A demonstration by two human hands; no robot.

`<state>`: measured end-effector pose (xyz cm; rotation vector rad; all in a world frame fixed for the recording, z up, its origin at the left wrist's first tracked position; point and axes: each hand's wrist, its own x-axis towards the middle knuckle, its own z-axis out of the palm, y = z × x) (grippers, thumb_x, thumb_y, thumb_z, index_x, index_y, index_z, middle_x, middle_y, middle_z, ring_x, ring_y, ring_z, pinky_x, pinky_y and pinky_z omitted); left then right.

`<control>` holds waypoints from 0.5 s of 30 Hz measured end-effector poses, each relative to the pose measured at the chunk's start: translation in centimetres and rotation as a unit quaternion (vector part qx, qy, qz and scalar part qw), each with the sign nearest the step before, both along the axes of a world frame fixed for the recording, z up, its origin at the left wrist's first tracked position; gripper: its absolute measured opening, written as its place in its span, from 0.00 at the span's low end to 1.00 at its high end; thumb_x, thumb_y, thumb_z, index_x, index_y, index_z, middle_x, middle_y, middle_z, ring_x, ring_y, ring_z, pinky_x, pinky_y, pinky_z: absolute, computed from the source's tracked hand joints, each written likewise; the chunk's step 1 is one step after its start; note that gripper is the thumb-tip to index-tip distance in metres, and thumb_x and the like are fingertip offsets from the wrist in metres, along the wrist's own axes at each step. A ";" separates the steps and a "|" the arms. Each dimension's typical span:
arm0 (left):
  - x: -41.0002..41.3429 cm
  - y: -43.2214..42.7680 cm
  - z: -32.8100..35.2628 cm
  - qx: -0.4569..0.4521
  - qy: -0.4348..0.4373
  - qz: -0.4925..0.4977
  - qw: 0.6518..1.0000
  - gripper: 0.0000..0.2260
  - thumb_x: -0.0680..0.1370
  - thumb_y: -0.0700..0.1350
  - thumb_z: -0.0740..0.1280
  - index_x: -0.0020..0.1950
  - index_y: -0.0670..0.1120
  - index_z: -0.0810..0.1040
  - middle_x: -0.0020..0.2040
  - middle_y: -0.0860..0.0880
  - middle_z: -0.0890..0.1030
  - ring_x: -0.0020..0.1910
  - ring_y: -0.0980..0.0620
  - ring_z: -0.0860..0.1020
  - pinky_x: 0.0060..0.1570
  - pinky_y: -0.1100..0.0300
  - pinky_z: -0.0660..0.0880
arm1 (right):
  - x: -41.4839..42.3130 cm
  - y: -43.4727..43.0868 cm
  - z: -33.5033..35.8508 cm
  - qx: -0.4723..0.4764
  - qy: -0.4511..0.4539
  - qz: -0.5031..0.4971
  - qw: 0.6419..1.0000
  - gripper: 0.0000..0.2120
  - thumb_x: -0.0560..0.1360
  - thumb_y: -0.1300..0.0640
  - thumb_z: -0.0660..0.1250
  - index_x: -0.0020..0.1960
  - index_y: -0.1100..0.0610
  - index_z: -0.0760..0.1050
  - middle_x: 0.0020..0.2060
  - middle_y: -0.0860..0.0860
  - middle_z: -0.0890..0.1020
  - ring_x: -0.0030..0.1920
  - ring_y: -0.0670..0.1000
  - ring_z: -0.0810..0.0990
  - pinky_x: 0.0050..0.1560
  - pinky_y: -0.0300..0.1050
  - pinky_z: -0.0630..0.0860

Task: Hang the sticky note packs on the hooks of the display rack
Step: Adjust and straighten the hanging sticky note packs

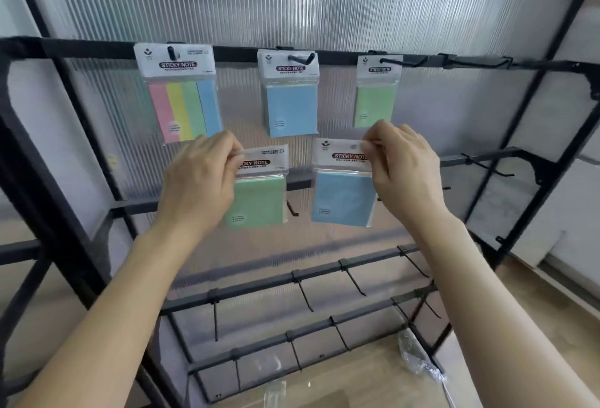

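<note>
Pinching green pack (256, 199) header, left hand (198, 180) covers its left part; right hand (406, 167) grip clamped on blue pack (344, 196) corner.

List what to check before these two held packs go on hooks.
1. Left hand grips the held green pack by its header: ok.
2. Right hand pinches the held blue pack at its header corner: ok.
3. Free hook: the rightmost hook on the top rail is bare: ok.
4. Held green pack's hang hole: under the fingers, cannot tell.
5. Packs lined up with a hook: not ok, both hang below the top rail.
</note>
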<state>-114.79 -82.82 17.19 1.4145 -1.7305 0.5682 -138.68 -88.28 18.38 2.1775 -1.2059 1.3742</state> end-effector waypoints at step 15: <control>0.1 -0.8 1.5 -0.027 -0.002 0.176 0.984 0.06 0.77 0.40 0.61 0.44 0.38 0.73 0.37 0.42 0.75 0.36 0.43 0.72 0.38 0.53 0.65 | 4.0 -7.8 6.2 -0.007 -0.027 0.181 0.983 0.07 0.77 0.59 0.60 0.47 0.61 0.74 0.36 0.49 0.74 0.41 0.55 0.73 0.35 0.44 0.54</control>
